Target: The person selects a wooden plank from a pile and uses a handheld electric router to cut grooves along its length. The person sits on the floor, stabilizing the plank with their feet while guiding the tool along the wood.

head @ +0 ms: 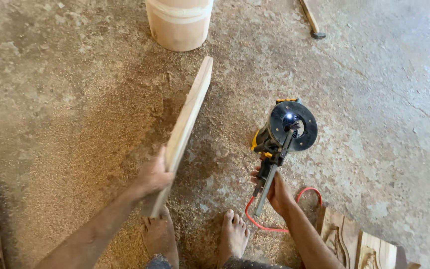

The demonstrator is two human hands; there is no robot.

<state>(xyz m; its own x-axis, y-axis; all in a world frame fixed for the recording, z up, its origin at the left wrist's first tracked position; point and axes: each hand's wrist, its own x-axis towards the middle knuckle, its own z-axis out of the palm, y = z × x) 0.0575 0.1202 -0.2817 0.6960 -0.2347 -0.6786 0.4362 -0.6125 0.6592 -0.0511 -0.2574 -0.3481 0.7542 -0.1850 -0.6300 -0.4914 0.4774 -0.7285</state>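
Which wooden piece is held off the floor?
The plain plank in the left hand; the carved pieces lie on the floor at lower right.

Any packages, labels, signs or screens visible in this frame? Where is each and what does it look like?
No signs, screens or readable labels show.
Bucket: the only container, top centre on the sawdusty floor; round, cream, with a paler band.
Router: in the right hand; yellow and black, round black base, small light lit; no label visible.
Wooden board: held by the left hand; plain.
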